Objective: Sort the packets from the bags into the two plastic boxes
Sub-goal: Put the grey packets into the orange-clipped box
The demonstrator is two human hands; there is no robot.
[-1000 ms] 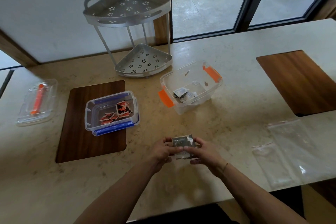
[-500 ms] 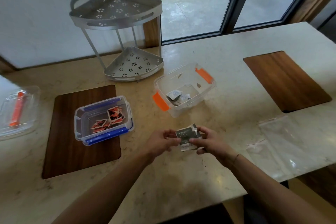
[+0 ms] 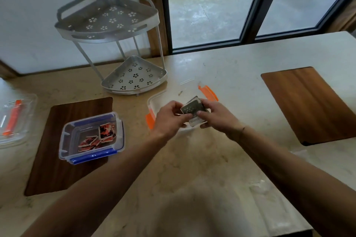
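From the head cam we've got our left hand [image 3: 169, 119] and right hand [image 3: 215, 114] both pinching a small stack of dark grey packets [image 3: 192, 110] — right over the clear orange-latched plastic box [image 3: 154, 102] on the beige marble bench [image 3: 192, 169]; the red packets [image 3: 105, 134] sit in the blue-latched clear box [image 3: 92, 138].

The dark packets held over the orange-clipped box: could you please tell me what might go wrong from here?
Both hands, left and right, pinch several dark packets at once, so one might slip and land outside the orange-clipped box. The hands hide most of that box, so a packet may catch on its rim.
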